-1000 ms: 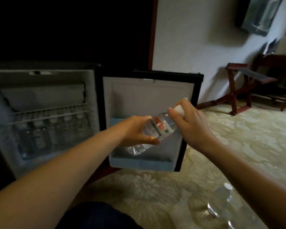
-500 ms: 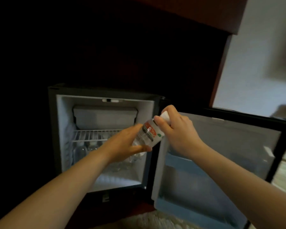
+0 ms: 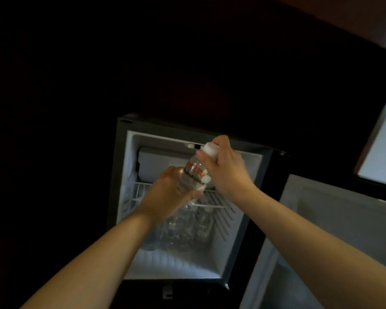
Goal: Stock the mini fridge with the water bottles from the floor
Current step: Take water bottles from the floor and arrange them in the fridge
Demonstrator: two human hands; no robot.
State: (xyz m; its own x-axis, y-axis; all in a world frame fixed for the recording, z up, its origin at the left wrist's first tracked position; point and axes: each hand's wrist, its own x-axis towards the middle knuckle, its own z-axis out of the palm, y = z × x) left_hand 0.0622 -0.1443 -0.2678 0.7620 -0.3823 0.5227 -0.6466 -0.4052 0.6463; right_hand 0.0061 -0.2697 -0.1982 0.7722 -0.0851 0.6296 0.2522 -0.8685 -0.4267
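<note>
Bottle (image 3: 193,175) now higher before fridge (image 3: 165,126) in dark cabinet (image 3: 76,85).

The water bottle (image 3: 188,182) is clear plastic. Its label (image 3: 195,173) is banded red-orange over white with dark print, and its cap (image 3: 211,150) is plain white. The mini fridge (image 3: 120,166) has a black casing and a white lining. The wire shelf (image 3: 217,199) is white, a parallel-bar pattern. The stored bottles (image 3: 187,228) are clear and colourless. The door liner (image 3: 332,219) is pale grey-white and unpatterned. The cabinet (image 3: 187,63) is very dark brown, and the wall (image 3: 383,152) is pale bluish white.
</note>
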